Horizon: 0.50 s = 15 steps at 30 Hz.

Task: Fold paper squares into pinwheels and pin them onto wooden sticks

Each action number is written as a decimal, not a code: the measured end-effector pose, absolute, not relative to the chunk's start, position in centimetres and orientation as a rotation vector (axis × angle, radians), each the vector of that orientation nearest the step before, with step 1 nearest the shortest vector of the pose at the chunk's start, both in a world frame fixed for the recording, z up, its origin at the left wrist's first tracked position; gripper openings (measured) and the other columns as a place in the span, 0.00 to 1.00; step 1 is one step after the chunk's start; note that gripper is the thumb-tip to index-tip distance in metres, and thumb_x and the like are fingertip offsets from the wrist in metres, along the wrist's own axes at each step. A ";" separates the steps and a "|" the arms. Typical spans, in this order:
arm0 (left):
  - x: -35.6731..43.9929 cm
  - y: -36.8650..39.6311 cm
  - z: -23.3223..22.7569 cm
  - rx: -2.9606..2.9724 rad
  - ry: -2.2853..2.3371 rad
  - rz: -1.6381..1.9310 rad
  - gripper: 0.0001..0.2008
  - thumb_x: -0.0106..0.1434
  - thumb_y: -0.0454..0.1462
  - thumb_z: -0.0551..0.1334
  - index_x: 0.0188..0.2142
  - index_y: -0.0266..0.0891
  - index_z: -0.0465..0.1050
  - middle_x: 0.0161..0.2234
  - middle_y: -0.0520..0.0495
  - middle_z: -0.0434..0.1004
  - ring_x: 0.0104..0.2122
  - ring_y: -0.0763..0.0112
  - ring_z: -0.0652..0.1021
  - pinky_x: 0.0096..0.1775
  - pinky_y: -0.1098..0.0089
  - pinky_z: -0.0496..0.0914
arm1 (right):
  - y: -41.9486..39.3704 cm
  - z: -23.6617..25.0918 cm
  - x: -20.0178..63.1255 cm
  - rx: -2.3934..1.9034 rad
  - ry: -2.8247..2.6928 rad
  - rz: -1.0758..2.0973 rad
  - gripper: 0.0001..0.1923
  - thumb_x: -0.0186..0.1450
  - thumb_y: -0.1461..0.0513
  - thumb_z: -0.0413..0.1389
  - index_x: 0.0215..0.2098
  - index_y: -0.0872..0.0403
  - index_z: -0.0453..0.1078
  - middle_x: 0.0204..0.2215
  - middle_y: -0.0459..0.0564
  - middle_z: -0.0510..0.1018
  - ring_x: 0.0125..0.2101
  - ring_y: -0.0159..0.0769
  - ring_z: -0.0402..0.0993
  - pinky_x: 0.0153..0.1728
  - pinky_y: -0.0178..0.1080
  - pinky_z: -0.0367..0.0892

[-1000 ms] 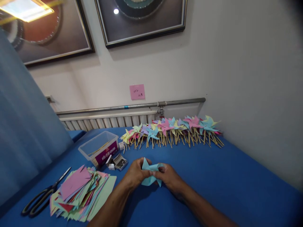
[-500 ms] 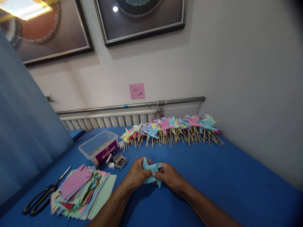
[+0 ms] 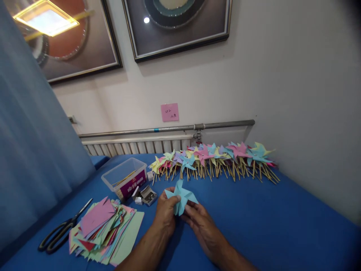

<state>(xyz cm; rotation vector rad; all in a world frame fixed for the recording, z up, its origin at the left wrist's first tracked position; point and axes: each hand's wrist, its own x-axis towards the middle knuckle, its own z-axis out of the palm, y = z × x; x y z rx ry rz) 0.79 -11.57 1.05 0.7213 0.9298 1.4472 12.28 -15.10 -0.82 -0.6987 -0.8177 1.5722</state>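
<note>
I'm watching the left hand [image 3: 166, 210] pinching one blue pinwheel [image 3: 184, 195] near its middle, lower centre of the frame, the right hand [image 3: 200, 222] curling at its edge, its folds possibly springing open if that pinch is slipping, while one pair of scissors [image 3: 73, 219] and one plastic box [image 3: 135, 186] are sitting lower left.

My two hands [image 3: 166, 211], one blue pinwheel [image 3: 184, 196]

I count one pair of scissors [image 3: 73, 221], one paper stack [image 3: 107, 229] and one plastic tub [image 3: 137, 184] at left, two framed pictures [image 3: 180, 32] and one pink note [image 3: 170, 112] far; the stick pinwheels [image 3: 204, 155] overlap beyond counting.
</note>
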 end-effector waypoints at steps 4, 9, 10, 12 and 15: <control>1.8 -11.9 0.7 0.756 0.943 1.485 0.18 0.43 0.34 0.70 0.35 0.38 0.69 0.25 0.53 0.77 0.25 0.73 0.75 0.31 0.72 0.69 | -15.0 -0.1 11.3 -0.688 -0.778 1.543 0.23 0.56 0.49 0.69 0.45 0.53 0.78 0.44 0.55 0.83 0.50 0.51 0.76 0.50 0.48 0.69; 2.9 -12.4 0.6 0.775 0.991 1.464 0.19 0.43 0.35 0.71 0.35 0.38 0.69 0.25 0.54 0.76 0.24 0.73 0.75 0.30 0.72 0.68 | -14.9 0.7 11.5 -0.694 -0.743 1.533 0.22 0.55 0.51 0.68 0.43 0.55 0.80 0.40 0.56 0.85 0.48 0.52 0.77 0.47 0.47 0.70; 3.0 -12.5 0.6 0.778 0.991 1.462 0.19 0.43 0.35 0.71 0.35 0.38 0.69 0.25 0.54 0.76 0.24 0.73 0.75 0.30 0.72 0.69 | -14.8 0.6 11.5 -0.697 -0.737 1.525 0.22 0.55 0.51 0.68 0.43 0.55 0.80 0.39 0.55 0.85 0.47 0.52 0.78 0.47 0.46 0.71; 3.2 -12.6 0.5 0.787 0.994 1.464 0.19 0.44 0.36 0.72 0.35 0.38 0.69 0.25 0.54 0.76 0.23 0.73 0.74 0.30 0.72 0.69 | -14.7 0.4 11.6 -0.704 -0.732 1.510 0.21 0.56 0.50 0.67 0.42 0.55 0.80 0.39 0.55 0.85 0.46 0.51 0.78 0.45 0.46 0.71; 3.5 -12.8 0.5 0.808 1.002 1.472 0.19 0.44 0.37 0.73 0.35 0.38 0.69 0.24 0.54 0.75 0.23 0.73 0.74 0.29 0.72 0.68 | -14.6 0.0 11.7 -0.718 -0.758 1.497 0.24 0.56 0.48 0.66 0.44 0.55 0.79 0.37 0.55 0.85 0.45 0.51 0.79 0.44 0.45 0.71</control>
